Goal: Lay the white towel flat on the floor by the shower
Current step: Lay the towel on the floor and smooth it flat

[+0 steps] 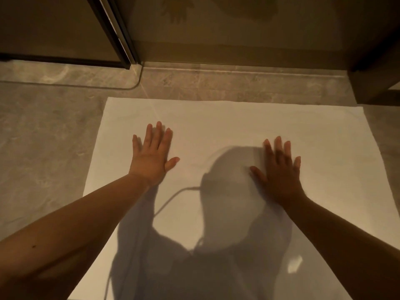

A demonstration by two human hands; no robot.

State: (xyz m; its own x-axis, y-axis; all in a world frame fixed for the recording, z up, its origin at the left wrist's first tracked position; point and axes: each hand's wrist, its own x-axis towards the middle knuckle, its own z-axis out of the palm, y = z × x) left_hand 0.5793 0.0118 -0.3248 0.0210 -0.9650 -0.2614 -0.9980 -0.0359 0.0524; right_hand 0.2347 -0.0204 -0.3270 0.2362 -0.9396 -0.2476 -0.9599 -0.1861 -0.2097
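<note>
The white towel (216,126) lies spread out flat on the grey marble floor, its far edge just short of the shower threshold. My left hand (152,155) rests palm down on the towel's left half, fingers spread and holding nothing. On the right half my right hand (281,172) presses flat in the same way, partly in shadow. A dark shadow of a head and shoulders covers the towel's near middle.
The stone shower threshold (238,81) runs across beyond the towel. A dark-framed glass shower door (121,37) stands at the upper left. A dark post or wall edge (374,61) rises at the right. Marble floor (47,137) shows left of the towel.
</note>
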